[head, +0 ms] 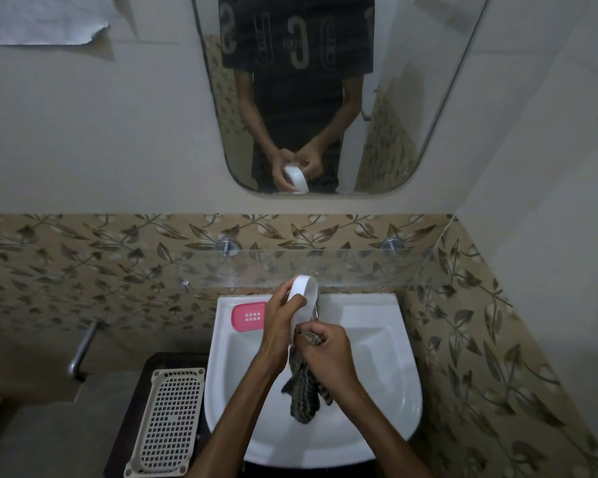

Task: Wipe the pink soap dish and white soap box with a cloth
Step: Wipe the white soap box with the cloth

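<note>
The white sink (377, 312) carries the pink soap dish (249, 316) on its back-left rim.

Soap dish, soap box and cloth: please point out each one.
Soap dish (248, 317): head view, its slotted top.
Soap box (302, 295): head view, its white side.
Cloth (304, 391): head view, its hanging part.

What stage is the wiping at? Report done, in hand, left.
Done: nothing can be confirmed; the pink soap dish sits on the sink rim's back left corner, but whether it has been wiped cannot be told. In hand: the left hand holds the white soap box tilted over the basin while the right hand grips the cloth against it. Left: finishing the box, possibly the dish.
</note>
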Demonstrator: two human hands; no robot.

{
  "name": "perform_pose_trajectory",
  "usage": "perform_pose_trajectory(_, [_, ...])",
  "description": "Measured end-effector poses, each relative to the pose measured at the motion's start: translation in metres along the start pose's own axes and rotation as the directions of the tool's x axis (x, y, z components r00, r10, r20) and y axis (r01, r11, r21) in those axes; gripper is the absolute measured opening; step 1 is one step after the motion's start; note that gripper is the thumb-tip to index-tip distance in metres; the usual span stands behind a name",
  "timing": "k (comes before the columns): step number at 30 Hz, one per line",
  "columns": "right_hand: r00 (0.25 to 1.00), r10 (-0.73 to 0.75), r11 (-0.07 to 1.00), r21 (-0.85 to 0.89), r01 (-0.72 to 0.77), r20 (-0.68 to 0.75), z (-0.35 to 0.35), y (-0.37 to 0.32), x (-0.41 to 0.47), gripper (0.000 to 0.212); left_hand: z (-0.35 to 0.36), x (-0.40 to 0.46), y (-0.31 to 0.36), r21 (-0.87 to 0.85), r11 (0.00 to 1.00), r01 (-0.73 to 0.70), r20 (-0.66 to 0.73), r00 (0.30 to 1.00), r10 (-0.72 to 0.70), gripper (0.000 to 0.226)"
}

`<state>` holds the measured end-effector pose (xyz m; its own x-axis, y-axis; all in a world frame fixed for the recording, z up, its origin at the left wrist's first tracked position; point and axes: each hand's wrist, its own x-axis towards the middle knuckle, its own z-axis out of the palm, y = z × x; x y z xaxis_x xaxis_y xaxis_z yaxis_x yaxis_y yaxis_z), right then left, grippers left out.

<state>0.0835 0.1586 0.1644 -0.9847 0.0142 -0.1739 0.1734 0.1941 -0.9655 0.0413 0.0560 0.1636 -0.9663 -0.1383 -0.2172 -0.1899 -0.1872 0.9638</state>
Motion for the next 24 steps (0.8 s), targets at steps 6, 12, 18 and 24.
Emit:
perform_pose_trajectory(6, [1.0, 0.011, 1.0, -0.004, -0.011, -0.012, -0.0005, -0.0025, 0.0006, 0.025, -0.0024, 0.0015, 0.0029, 0.017, 0.998, -0.054, 0.029, 0.998, 0.053, 0.043])
perform_pose_trajectory(12, [1.0, 0.006, 0.998, 0.056, -0.008, 0.026, -0.0001, -0.0051, 0.0023, 0.015, -0.0061, 0.0045, -0.0007, 0.001, 0.996, -0.091, 0.021, 0.996, 0.091, 0.055])
perform_pose_trajectory(18, [0.999, 0.029, 0.999, 0.026, -0.03, 0.021, -0.0007, -0.0041, -0.0019, 0.019, -0.007, 0.0041, -0.0047, 0.001, 0.996, -0.09, 0.001, 0.996, 0.09, 0.048])
perform_pose_trajectory(24, [0.997, 0.038, 0.998, 0.049, -0.041, 0.061, -0.0018, -0.0064, -0.0042, 0.018, -0.0076, 0.0039, -0.0036, 0.013, 0.993, -0.117, 0.016, 0.993, 0.117, 0.054])
